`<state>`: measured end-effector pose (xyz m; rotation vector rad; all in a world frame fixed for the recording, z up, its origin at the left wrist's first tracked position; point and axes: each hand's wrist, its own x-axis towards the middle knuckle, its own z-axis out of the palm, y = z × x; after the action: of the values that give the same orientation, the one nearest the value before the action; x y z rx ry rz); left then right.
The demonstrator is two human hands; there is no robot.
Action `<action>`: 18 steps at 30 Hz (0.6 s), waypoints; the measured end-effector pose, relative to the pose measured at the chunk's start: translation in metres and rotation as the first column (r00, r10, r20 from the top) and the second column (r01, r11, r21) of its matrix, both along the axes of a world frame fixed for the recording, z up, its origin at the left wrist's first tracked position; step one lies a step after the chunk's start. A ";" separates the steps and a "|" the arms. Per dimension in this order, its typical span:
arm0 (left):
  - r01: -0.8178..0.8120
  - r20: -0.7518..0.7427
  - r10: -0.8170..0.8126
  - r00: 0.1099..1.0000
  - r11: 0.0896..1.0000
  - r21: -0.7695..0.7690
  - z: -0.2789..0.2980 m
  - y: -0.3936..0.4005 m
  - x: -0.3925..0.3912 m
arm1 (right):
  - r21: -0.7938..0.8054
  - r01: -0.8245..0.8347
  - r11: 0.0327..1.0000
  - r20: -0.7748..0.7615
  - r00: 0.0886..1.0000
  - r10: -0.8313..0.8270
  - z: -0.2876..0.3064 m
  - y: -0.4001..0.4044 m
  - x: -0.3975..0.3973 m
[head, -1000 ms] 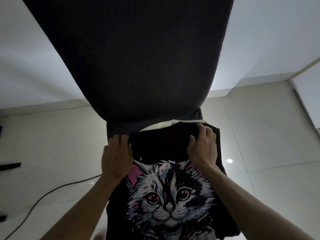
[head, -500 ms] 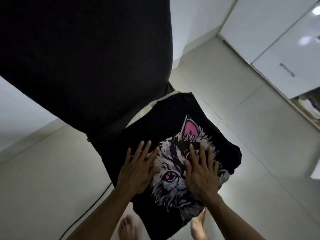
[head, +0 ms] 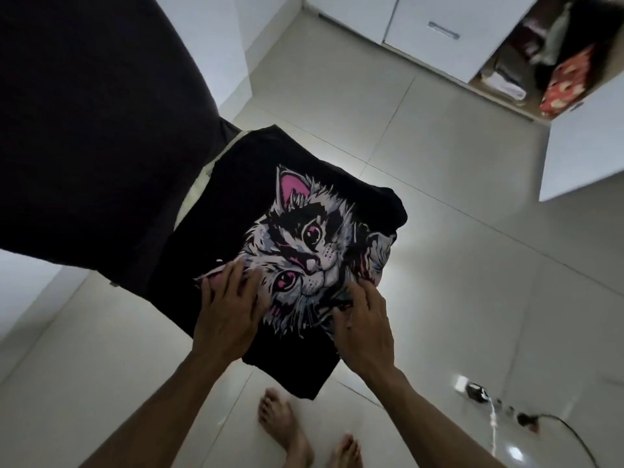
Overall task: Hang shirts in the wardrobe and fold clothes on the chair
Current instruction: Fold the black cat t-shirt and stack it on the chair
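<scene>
Handling: I judge the black T-shirt [head: 236,204] to be light, soft and limp. It will slump or slide if lifted by one corner, so I would take it along a folded edge with both hands, or slip flat palms under it.
Where to hold: the near edge, by my wrists, looks the easiest place for a grip. The far corner droops over the seat edge and looks the first part likely to slip off.
Look of the shirt: black cloth folded into a rough rectangle, with a large cat face printed in grey, white and pink, one pink ear pointing away from me.
Where it is: it lies on the chair seat, just in front of the dark chair back [head: 84,130] that fills the upper left of the head view. A pale strip of another cloth [head: 199,187] shows beneath it.
Left hand [head: 229,315]: lies on the near left part of the print, fingers spread and fairly straight, pressing the cloth flat.
Right hand [head: 364,322]: rests on the near right part, fingers apart and bent at the tips; I cannot tell whether they pinch a fold.
Surroundings: pale tiled floor [head: 439,197], my bare feet [head: 287,430] below, an open white wardrobe [head: 540,55] at upper right with clothes inside.
</scene>
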<state>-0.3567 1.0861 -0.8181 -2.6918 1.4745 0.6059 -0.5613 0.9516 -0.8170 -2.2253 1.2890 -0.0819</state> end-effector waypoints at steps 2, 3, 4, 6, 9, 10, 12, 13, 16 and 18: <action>0.047 0.048 -0.047 0.998 0.999 -0.017 0.000 0.005 -0.007 | -0.010 -0.006 1.000 0.075 0.997 0.007 -0.004 0.019 -0.017; 0.064 0.059 -0.061 0.996 0.997 -0.042 0.001 0.009 -0.010 | -0.011 -0.016 1.000 0.105 0.994 0.017 -0.005 0.030 -0.023; 0.087 0.067 -0.082 0.994 0.994 -0.071 0.001 0.014 -0.015 | -0.002 -0.023 1.000 0.125 0.992 0.023 -0.005 0.042 -0.029; 0.151 0.093 -0.140 0.986 0.981 -0.118 0.002 0.027 -0.031 | 0.028 -0.041 0.999 0.134 0.990 0.037 -0.004 0.068 -0.042; 0.229 0.121 -0.208 0.971 0.954 -0.193 0.003 0.046 -0.051 | 0.074 -0.080 0.994 0.081 0.994 0.074 -0.010 0.107 -0.055; 0.258 0.123 -0.236 0.964 0.940 -0.224 0.003 0.053 -0.058 | 0.089 -0.082 0.993 0.050 0.996 0.078 -0.013 0.118 -0.058; 0.359 0.138 -0.334 0.932 0.898 -0.253 -0.001 0.067 -0.069 | 0.107 -0.049 0.993 0.001 0.999 0.049 -0.019 0.139 -0.062; 0.413 0.154 -0.385 0.910 0.875 -0.253 -0.003 0.072 -0.071 | 0.110 -0.030 0.994 -0.011 0.999 0.031 -0.023 0.145 -0.061; 0.513 0.215 -0.472 0.855 0.830 -0.219 -0.012 0.076 -0.074 | 0.018 0.028 0.999 0.003 1.000 -0.028 -0.036 0.156 -0.053; 0.527 0.262 -0.471 0.842 0.821 -0.218 -0.017 0.074 -0.074 | -0.056 0.066 0.996 0.008 0.998 -0.065 -0.043 0.156 -0.047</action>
<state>-0.4305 1.1602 -0.8352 -2.2660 2.2274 0.0962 -0.6087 1.1076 -0.8603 -2.2282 1.3723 -0.1509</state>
